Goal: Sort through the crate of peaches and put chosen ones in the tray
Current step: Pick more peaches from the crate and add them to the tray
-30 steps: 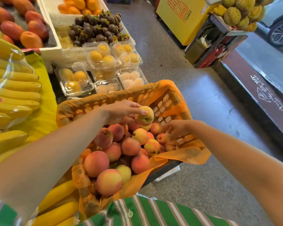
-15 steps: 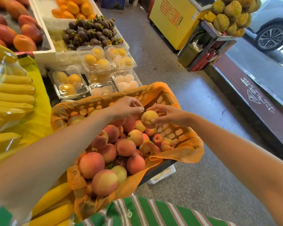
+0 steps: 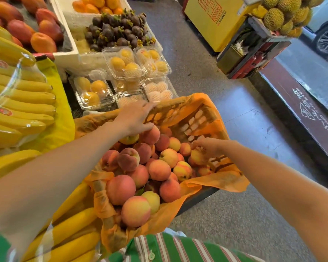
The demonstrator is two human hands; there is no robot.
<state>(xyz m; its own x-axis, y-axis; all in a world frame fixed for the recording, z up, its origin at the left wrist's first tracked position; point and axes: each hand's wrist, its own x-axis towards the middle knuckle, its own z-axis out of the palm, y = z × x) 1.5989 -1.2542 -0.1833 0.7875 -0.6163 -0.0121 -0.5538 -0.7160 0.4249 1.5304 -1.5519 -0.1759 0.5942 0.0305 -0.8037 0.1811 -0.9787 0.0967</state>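
Note:
An orange-lined plastic crate holds a pile of pink and yellow peaches. My left hand reaches over the far left of the pile. Its fingers are stretched toward the crate's back rim and its thumb touches a pink peach. A yellow peach lies just under its palm. At the crate's right side, my right hand curls its fingers round a small yellow-red peach that sits among the others. No empty tray is in view.
Clear lidded boxes of yellow fruit stand just behind the crate. Bananas lie to the left and below. Mangosteens and mangoes fill white boxes at the back. Bare floor lies to the right.
The yellow peach passed from my left hand to my right. My right hand then dropped to the crate's right side. My left hand moved to the back of the pile.

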